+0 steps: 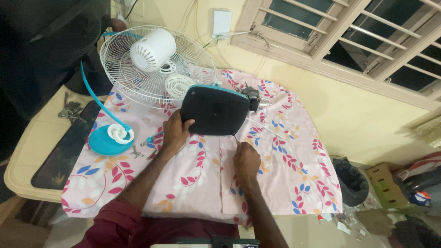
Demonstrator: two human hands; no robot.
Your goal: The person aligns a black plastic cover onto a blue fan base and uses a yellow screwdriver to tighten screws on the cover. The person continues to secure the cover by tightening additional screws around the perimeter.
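Black base (214,111) with teal rim, white grille (138,78), teal disc (103,142), pink cloth (285,165) with red, blue, orange leaves.

The surface (27,151) carries a pink flowered cloth (285,179). On the cloth lie a white fan guard (138,87), a dark fan base (215,110) and small screws (136,151); keys (70,111) lie beside it.

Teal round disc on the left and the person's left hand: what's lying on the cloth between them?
Between the teal disc and the left hand, the head view shows small metal parts and a teal-handled tool on the floral cloth.
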